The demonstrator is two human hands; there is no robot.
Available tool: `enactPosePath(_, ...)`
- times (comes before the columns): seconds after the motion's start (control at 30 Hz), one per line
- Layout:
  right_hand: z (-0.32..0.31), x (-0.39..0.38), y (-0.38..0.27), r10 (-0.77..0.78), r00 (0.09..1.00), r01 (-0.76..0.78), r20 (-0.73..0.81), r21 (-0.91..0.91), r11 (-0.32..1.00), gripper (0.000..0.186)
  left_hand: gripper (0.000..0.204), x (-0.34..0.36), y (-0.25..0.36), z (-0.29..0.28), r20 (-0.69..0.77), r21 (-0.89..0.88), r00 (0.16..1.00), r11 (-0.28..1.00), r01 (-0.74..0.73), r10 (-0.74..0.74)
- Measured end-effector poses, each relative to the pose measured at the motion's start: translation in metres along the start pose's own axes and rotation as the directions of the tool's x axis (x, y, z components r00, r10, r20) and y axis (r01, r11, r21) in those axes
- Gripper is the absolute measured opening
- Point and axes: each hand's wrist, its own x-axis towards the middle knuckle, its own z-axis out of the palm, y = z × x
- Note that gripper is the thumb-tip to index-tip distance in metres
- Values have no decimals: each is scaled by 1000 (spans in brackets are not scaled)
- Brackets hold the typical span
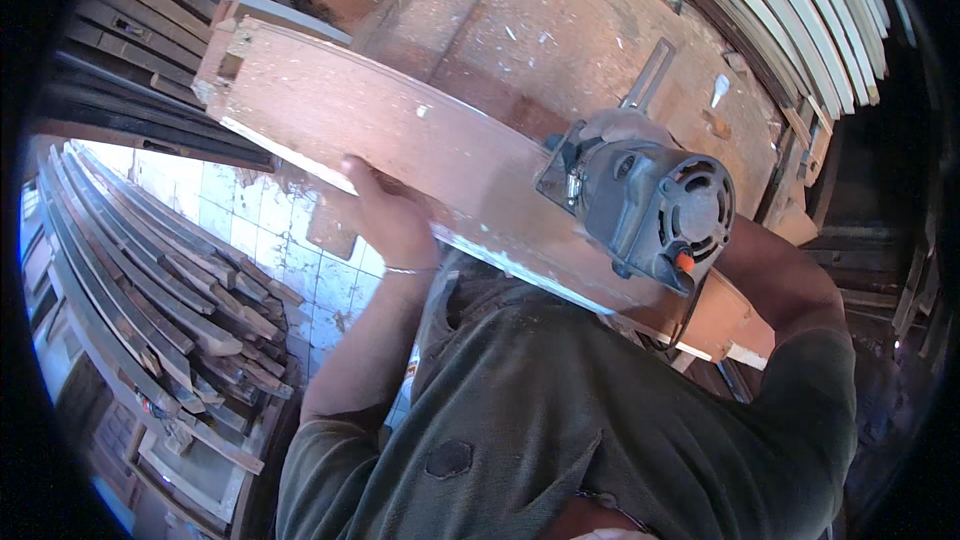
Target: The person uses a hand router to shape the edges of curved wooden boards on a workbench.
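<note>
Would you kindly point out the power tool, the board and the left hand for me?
power tool (pixel 655 205): head view, on its grey motor housing.
board (pixel 350 110): head view, on its broad reddish face.
left hand (pixel 390 215): head view, on the back of the hand gripping the board's edge.

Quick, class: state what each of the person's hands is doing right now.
Left hand: closed on the edge of the wooden board.
Right hand: mostly hidden behind the grey power tool, apparently gripping it.

daylight falls strongly on the long reddish-brown wooden plank (pixel 400 130) and washes the pale tiled floor (pixel 250 220) to near glare, while the grey-green shirt (pixel 560 420) lies in soft shadow. the fisheye view bends straight edges, its rim falls to black, and detail softens slightly toward the edges.
</note>
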Motion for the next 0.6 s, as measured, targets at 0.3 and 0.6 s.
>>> enactPosePath(0.3,18,61,11,669,736,-597,104,567,568,73,65,-12,16,0,38,-73,994,992,103,-100)
enactPosePath(0.6,27,66,18,286,956,-223,-58,489,843,81,50,254,82,-57,78,123,948,941,-315,308)
